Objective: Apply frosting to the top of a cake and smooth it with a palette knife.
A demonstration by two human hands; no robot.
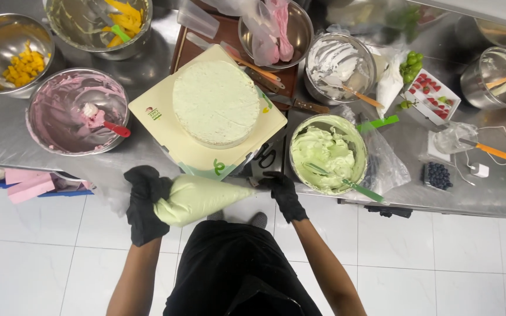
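Two gloved hands, left hand and right hand, hold a green piping bag.

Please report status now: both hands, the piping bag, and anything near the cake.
Left hand shut on piping bag, wide end. Right hand pinches the tip end. Cake bare on its board, untouched. Green cream bowl stands beside the right hand.

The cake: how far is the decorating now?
Done: the round cake sits on its board with a plain pale coat, and the piping bag is filled with green cream. In hand: left hand grips the bag, right hand holds its tip. Left: no green piping on the cake yet.
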